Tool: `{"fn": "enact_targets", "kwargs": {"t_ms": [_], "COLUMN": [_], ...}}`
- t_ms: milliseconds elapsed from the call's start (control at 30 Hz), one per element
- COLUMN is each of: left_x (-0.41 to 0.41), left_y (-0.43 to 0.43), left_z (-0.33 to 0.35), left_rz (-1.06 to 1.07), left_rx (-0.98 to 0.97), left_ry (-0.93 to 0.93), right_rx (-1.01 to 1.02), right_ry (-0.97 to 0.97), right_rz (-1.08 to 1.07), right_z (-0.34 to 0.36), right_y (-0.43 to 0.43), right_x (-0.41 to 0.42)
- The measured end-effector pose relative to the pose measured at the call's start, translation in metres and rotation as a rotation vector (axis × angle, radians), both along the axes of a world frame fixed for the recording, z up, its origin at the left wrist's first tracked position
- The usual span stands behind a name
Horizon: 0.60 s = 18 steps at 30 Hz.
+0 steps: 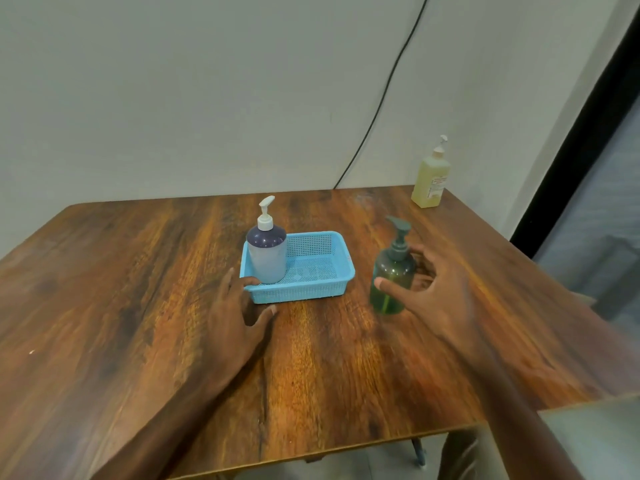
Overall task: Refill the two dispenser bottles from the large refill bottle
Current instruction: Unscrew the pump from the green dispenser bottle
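Observation:
A green see-through dispenser bottle (391, 271) with a dark pump stands on the wooden table (138, 289), right of a blue basket (322, 268). My right hand (436, 292) curls around it with fingers apart; the thumb lies across its front and the fingers reach behind, and a firm grip does not show. A white dispenser bottle (267, 251) with a dark top and white pump stands upright in the basket's left end. My left hand (239, 306) rests open at the basket's near-left corner, a fingertip touching its rim. A yellowish refill bottle (431, 178) stands at the far right.
A black cable (384, 88) runs down the pale wall behind the table to its back edge. A dark frame and glass panel (588, 168) stand close beyond the table's right edge. The table's near edge ends above a metal leg (419, 452).

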<state>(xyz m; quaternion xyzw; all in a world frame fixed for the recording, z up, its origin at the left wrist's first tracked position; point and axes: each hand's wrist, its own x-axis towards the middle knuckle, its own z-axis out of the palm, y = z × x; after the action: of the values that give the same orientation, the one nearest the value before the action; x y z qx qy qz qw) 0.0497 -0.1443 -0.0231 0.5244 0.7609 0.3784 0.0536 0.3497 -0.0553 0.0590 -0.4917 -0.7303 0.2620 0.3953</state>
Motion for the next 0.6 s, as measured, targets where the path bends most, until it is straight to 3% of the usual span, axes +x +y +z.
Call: {"fn": "enact_targets", "kwargs": {"t_ms": [133, 333, 433, 600], "left_x": [0.015, 0.048, 0.073, 0.110], "left_y": [-0.011, -0.016, -0.015, 0.005], "left_z": [-0.003, 0.011, 0.017, 0.026], "left_rz": [0.055, 0.045, -0.150, -0.474], "left_rx": [-0.006, 0.164, 0.201, 0.019], "left_ry": [0.023, 0.027, 0.005, -0.021], "right_rx": [-0.055, -0.066, -0.041, -0.078], "right_ry": [-0.030, -0.040, -0.019, 0.017], "right_rz": [-0.050, -0.087, -0.102, -0.103], "right_z": [-0.028, -0.041, -0.043, -0.048], "right_y": [-0.002, -0.010, -0.022, -0.031], "right_x": [0.016, 0.004, -0.013, -0.029]}}
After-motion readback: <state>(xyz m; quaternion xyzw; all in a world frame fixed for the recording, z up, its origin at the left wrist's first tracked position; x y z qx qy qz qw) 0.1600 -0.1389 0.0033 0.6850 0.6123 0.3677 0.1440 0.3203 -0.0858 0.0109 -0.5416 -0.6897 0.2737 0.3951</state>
